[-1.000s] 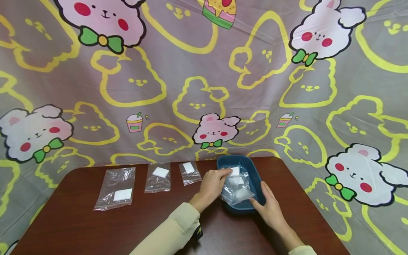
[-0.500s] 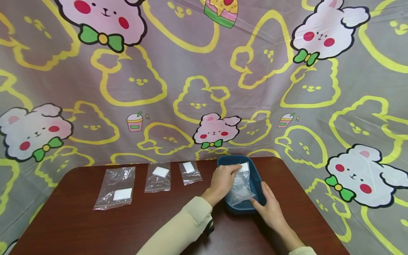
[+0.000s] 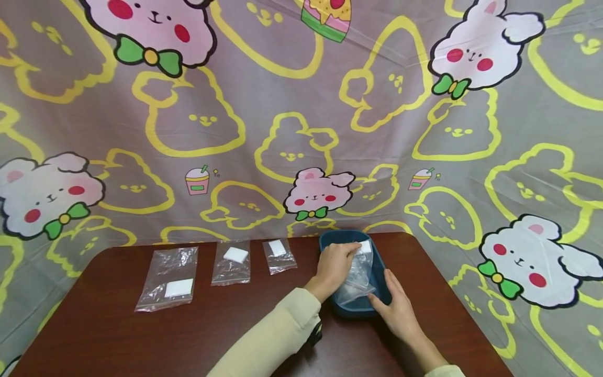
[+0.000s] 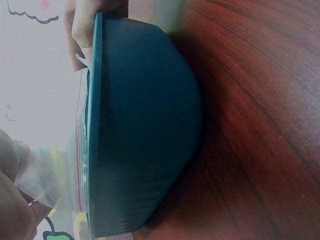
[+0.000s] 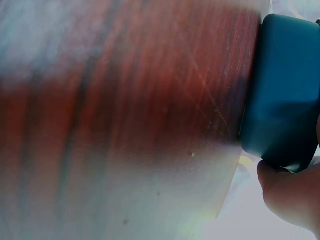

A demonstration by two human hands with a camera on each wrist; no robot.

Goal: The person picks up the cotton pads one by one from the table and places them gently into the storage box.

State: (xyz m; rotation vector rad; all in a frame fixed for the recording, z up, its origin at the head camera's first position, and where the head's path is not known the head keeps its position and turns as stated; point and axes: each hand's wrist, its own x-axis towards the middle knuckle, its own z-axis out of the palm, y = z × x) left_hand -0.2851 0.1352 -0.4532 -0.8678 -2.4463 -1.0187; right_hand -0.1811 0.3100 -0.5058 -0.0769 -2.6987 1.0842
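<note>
Left hand [image 3: 335, 263]: fingers pinch clear bag [image 3: 358, 271] over blue tub [image 3: 380, 272]. Right hand [image 3: 395, 309]: fingers straight, resting on tub's near rim. Tub at counter [image 3: 118, 335] far right. Three bagged white pads [image 3: 226, 264] lie left, apart.

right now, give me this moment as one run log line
left hand: pinches clear bag in blue bin | right hand: steadies bin | three bags on table

Staged recording corner — cartoon-bear backdrop [image 3: 301, 131], brown table [image 3: 118, 335].
</note>
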